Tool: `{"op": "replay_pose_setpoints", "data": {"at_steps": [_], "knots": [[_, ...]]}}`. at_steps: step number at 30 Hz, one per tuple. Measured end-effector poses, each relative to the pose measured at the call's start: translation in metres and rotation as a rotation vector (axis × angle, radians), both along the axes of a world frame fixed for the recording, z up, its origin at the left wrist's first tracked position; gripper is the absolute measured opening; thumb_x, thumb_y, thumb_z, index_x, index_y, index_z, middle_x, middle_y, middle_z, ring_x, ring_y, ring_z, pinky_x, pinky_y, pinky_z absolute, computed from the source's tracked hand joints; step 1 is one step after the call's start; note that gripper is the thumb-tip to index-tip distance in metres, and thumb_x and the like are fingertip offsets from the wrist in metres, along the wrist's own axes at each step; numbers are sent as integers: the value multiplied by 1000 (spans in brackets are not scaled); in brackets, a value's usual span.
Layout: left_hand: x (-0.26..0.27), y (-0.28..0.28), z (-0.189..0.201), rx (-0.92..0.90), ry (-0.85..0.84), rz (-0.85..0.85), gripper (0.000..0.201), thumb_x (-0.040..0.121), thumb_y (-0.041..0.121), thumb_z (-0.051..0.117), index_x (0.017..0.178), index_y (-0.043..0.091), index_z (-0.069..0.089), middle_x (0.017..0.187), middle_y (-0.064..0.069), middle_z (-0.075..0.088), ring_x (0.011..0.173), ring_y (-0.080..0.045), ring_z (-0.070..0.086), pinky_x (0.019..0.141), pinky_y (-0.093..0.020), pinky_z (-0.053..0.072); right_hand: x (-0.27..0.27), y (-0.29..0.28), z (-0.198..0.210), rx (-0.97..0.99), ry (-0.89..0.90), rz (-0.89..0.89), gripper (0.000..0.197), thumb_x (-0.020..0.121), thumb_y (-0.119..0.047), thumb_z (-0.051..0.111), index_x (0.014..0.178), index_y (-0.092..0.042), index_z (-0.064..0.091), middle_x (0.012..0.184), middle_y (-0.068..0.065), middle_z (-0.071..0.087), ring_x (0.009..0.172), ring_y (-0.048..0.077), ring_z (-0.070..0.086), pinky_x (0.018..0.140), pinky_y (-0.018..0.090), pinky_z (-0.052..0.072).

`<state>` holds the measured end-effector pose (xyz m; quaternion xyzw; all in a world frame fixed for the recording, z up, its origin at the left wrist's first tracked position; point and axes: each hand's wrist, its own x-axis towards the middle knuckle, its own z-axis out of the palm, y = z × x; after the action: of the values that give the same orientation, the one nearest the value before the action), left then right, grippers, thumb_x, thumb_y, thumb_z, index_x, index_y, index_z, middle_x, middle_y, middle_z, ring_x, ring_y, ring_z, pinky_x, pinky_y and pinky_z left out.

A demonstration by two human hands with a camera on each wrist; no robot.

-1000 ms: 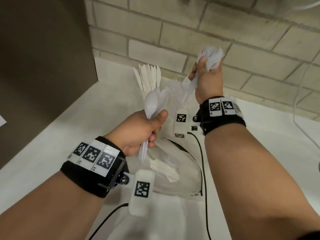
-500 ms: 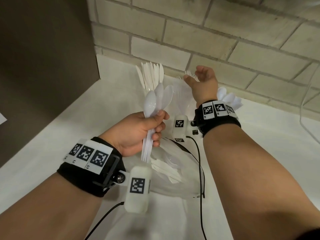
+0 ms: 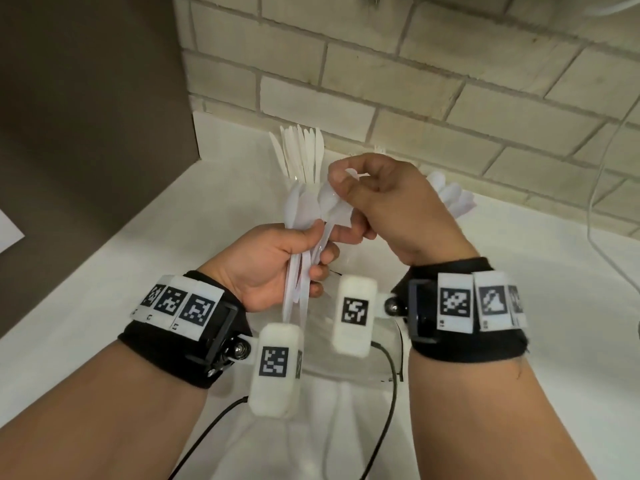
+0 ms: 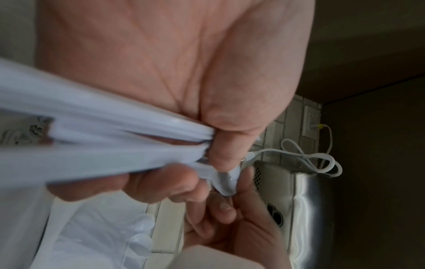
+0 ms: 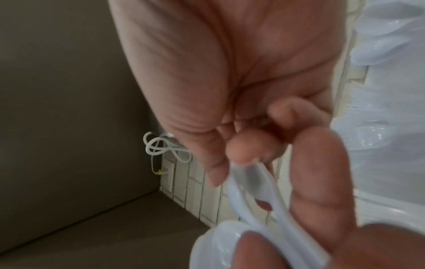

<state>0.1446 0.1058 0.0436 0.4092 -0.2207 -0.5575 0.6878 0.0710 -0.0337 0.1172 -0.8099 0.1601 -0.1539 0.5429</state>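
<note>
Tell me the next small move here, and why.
Probably lift the right hand to slide its pinched spoon out of the spoon bundle, toward the spoon pile. The right hand pinches that spoon's bowl, while the left hand grips the bundle's handles.

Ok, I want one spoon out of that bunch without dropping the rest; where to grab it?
By its bowl, pinched from above: the bowls stand free above the left hand, which grips the handles. The right hand pinches one there.
</note>
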Motion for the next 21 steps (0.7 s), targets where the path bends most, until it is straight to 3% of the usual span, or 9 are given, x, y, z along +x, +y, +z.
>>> {"op": "replay_pose_setpoints", "data": {"at_steps": [2, 6, 9, 12, 15, 18, 21], "knots": [[-4, 1, 0, 13, -18, -4, 41, 90, 34, 47, 115, 8, 65, 74, 1, 51, 60, -12, 44, 65, -29, 37, -2, 0, -6, 57, -37, -35, 11, 94, -17, 60, 100, -10, 66, 56, -4, 60, 39, 12, 49, 40, 18, 38], [-9, 4, 0, 54, -35, 51, 38, 91, 33, 51, 114, 7, 66, 83, -3, 61, 69, -16, 57, 66, -29, 52, -9, 2, -9, 88, -50, -79, 12, 92, -12, 62, 104, -15, 63, 61, 3, 59, 38, 12, 54, 40, 18, 40], [-11, 2, 0, 84, -109, 109, 39, 86, 35, 54, 111, 6, 61, 84, -5, 61, 70, -17, 58, 71, -32, 50, -9, 8, -12, -33, -31, -130, 10, 88, -16, 67, 96, -20, 64, 61, 6, 61, 39, 13, 56, 44, 21, 40], [-16, 0, 3, 115, -180, 154, 28, 92, 33, 55, 105, 8, 57, 78, -3, 59, 59, -14, 52, 61, -29, 48, -9, 10, -12, 12, -27, -112, 4, 90, -22, 65, 93, -19, 67, 57, 0, 61, 42, 15, 56, 44, 23, 40], [-18, -1, 8, 187, -267, 233, 21, 97, 25, 50, 98, 8, 62, 80, -4, 66, 59, -15, 60, 59, -30, 52, -11, 9, -13, 57, -1, -69, 18, 92, -25, 62, 108, -16, 65, 64, 4, 63, 44, 16, 57, 44, 24, 41], [-21, -2, 8, 189, -356, 227, 23, 99, 26, 46, 88, 14, 63, 84, -4, 69, 61, -16, 61, 61, -31, 53, -9, 11, -15, -3, 61, -49, 25, 96, -32, 54, 115, -16, 62, 53, 3, 60, 45, 19, 56, 48, 25, 41], [-26, -3, 7, 164, -446, 185, 33, 99, 32, 40, 79, 16, 59, 75, 0, 63, 58, -13, 51, 57, -25, 48, -7, 16, -15, -66, 112, -21, 23, 100, -40, 42, 98, -24, 59, 48, 4, 59, 45, 19, 54, 52, 27, 42]]}}
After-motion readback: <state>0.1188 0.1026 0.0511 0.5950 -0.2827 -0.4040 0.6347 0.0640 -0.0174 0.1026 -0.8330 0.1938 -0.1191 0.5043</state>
